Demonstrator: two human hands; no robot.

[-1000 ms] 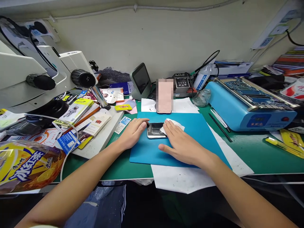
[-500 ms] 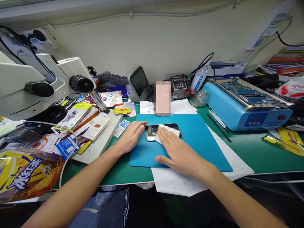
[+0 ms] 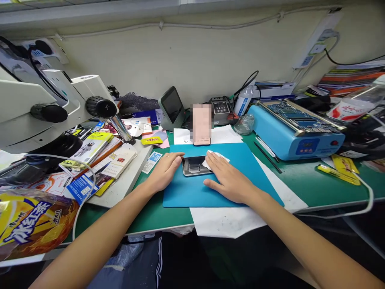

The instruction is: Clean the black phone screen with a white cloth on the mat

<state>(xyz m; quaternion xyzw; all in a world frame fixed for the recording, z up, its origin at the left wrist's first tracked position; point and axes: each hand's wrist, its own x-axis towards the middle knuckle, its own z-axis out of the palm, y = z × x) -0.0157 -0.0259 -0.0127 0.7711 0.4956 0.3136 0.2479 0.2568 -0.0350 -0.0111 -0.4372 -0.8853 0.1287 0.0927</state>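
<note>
A phone lies flat on the blue mat, its dark screen side up with light streaks or reflections on it. My left hand rests at the phone's left end, fingers stretched out, fingertips touching or very near its far left corner. Pressed under the fingers of my right hand is a white tissue, held against the right part of the phone. The right thumb sticks out to the side. My right hand and the tissue hide the phone's right end.
Behind the mat stands a second phone with a pinkish screen. A microscope, booklets and a drink package crowd the left. At right are a blue heating station, a black pen-like tool and a yellow cutter.
My right hand has slid rightward along the phone with the tissue, uncovering more of the screen's middle. My left hand stays at the phone's left end. The view has shifted slightly.
</note>
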